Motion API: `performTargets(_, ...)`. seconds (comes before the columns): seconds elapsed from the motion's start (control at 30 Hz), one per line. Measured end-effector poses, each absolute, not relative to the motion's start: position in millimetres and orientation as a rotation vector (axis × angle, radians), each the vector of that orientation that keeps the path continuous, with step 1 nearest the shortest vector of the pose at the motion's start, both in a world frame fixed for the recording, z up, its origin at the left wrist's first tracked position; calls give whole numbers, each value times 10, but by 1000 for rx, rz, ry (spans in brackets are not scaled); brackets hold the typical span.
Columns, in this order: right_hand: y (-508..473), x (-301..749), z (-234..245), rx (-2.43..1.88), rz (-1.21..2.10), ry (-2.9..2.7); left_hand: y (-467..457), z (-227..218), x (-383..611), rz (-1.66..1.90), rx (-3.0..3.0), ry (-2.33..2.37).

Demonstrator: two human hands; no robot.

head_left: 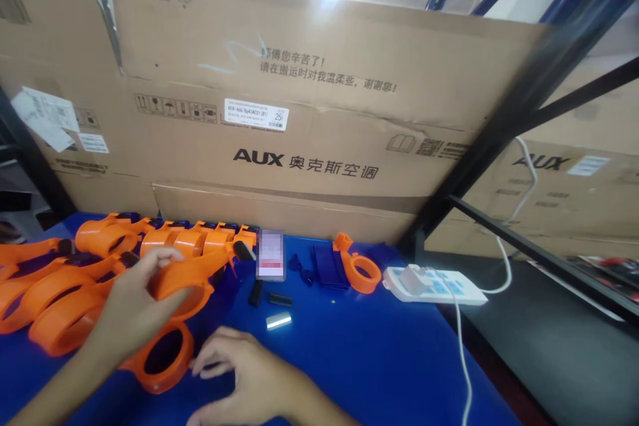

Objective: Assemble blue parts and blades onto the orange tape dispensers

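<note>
Orange holder: grasped in my left hand, eight o'clock
Right hand: loosely open, seven o'clock, beside another orange holder

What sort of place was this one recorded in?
Likely a small workshop or storeroom: many orange ring-shaped plastic pieces crowd a blue tabletop, a large brown cardboard panel printed AUX stands behind it, and a dark metal rack post rises alongside.
</note>
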State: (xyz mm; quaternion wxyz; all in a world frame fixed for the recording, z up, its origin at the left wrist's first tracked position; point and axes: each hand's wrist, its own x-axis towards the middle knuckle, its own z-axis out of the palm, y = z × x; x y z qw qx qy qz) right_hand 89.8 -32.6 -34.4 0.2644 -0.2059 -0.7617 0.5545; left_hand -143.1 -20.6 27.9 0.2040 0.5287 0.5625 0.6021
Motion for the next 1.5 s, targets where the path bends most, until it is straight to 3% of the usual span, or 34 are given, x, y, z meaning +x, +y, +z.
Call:
performTargets(0.13,-342,999,-172,-457,1516,-2106,-128,144,-1009,1665,1395,1462)
performTargets(0.37,-301,1687,287,-331,1795,-1717,-58,42,-306,1788,1128,1249)
performTargets(0.47,-130,1842,317,-617,1177,-1214,-76,1,-79,1759,1183,1197)
performTargets(0.57,56,1806,227,-999,744,-1189,-90,-62,46,1719,1273,1176)
performTargets(0.77,148,1696,70,-1022,869,-1215,3,-138,-9,1320,1523,747)
performTargets(1.0,128,1585,-3,-978,1093,-1221,326,-228,-69,1586,1242,888)
performTargets(1.2,138,1534,-113,-1147,903,-1506,343,-176,-13,1344,1063,824)
performTargets(1.5,111,1595,-5,-1169,846,-1857,310,-154,-65,1398,1050,852)
